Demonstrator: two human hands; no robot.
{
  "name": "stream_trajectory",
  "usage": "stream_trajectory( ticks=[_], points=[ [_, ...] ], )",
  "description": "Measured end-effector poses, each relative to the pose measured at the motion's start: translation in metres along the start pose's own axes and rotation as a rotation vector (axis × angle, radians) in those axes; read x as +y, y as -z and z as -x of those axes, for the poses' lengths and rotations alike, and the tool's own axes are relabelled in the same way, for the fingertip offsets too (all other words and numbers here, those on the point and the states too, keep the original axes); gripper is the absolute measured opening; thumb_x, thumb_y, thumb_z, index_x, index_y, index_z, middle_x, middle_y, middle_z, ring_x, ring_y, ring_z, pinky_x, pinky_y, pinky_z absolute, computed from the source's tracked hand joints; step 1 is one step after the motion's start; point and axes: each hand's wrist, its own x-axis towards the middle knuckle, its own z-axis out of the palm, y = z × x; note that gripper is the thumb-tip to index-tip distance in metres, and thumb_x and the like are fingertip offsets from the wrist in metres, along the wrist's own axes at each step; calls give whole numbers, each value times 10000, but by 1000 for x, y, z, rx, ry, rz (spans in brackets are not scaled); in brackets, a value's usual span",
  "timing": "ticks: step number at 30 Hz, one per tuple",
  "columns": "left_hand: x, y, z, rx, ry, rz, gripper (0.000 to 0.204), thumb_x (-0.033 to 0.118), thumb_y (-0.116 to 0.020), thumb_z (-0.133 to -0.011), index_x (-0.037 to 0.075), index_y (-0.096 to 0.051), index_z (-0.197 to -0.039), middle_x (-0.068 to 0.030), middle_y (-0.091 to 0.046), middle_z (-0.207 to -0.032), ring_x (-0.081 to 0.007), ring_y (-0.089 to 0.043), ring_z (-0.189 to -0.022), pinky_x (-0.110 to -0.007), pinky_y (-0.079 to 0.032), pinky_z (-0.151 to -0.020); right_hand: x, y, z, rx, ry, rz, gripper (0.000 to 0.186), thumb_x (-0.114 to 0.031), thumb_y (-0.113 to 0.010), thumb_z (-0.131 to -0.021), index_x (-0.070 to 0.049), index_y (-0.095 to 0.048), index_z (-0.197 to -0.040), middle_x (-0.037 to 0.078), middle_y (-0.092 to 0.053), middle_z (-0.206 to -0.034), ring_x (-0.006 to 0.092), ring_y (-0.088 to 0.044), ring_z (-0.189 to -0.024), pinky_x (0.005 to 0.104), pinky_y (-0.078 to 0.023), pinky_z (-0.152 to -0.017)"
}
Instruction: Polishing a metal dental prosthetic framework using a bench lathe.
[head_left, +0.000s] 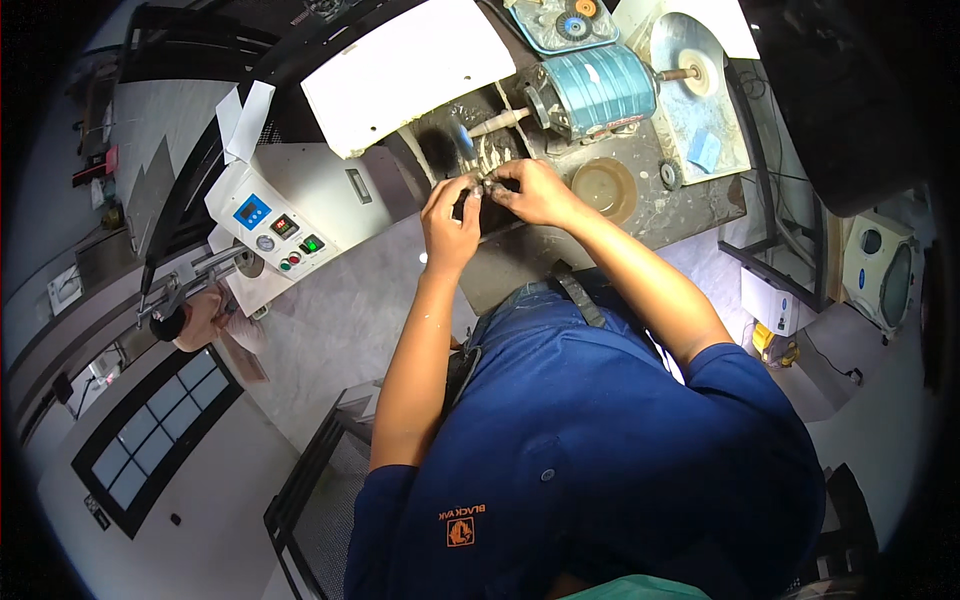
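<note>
head view looks down on a person in a blue shirt at a dusty polishing bench (690, 200). the left hand (450, 220) and the right hand (535, 192) meet just in front of the motor, fingertips pinched together around a small dark workpiece (483, 186) that sits between them. both hands are clenched on it, thumbs and forefingers closing from either side; the piece is too small and too covered by fingers to make out its shape, so i cannot tell its long axis for sure, though what shows seems to run across, left hand to right hand, roughly level with the bench edge.

the piece is held just below the left spindle (495, 123) of the blue polishing motor (595, 88), whose shaft runs left to right; a pale buffing wheel (700, 72) sits on the far right end, well apart from the hands. a white curved hood (410, 70) hangs above and left of the hands, close over the spindle side. a round tan dish (603, 186) lies just beside the right hand.

left of the bench stands a white control box (300, 210) with a blue display and coloured buttons, near the left forearm. open bench surface shows to the right of the dish; between hood, motor and hands the room is tight.
</note>
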Motion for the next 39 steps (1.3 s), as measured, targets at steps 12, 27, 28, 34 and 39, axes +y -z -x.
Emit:
stream_trajectory(
  ticks=[12,27,28,34,39],
  points=[
    [-42,-18,-4,-6,418,137,85,-59,-537,-866,-42,-599,-921,-47,-630,-831,-75,-573,-756,-228,-463,-664,3,1,-4,176,82,-76,336,-92,-635,-702,34,-612,-1012,236,-610,-1003,406,-591,-962,408,-482,-829],
    [-62,-45,-29,258,784,529,84,-66,-573,-839,-69,-585,-922,-59,-599,-767,-102,-531,-614,-248,-453,-584,30,-19,-44,124,5,58,227,-83,-597,-749,46,-664,-922,306,-601,-844,425,-614,-851,457,-489,-778],
    [-62,-45,-31,240,812,542,94,-68,-568,-840,-74,-578,-933,-73,-599,-797,-112,-540,-631,-254,-459,-588,30,-19,-46,129,-7,65,226,-86,-596,-751,45,-665,-922,308,-600,-836,427,-612,-848,454,-491,-777],
    [-59,-44,-23,273,830,813,76,-76,-557,-840,-74,-580,-912,-95,-601,-831,-147,-571,-686,-279,-479,-626,26,-14,-37,115,80,82,209,-59,-582,-748,62,-652,-904,307,-601,-858,437,-609,-855,448,-493,-775],
    [-54,-46,-19,278,812,926,97,-91,-527,-848,-79,-553,-941,-125,-596,-897,-206,-608,-776,-362,-538,-741,20,-8,-37,145,128,58,176,-32,-576,-740,69,-640,-870,299,-607,-859,435,-609,-862,445,-496,-771]
  ],
)
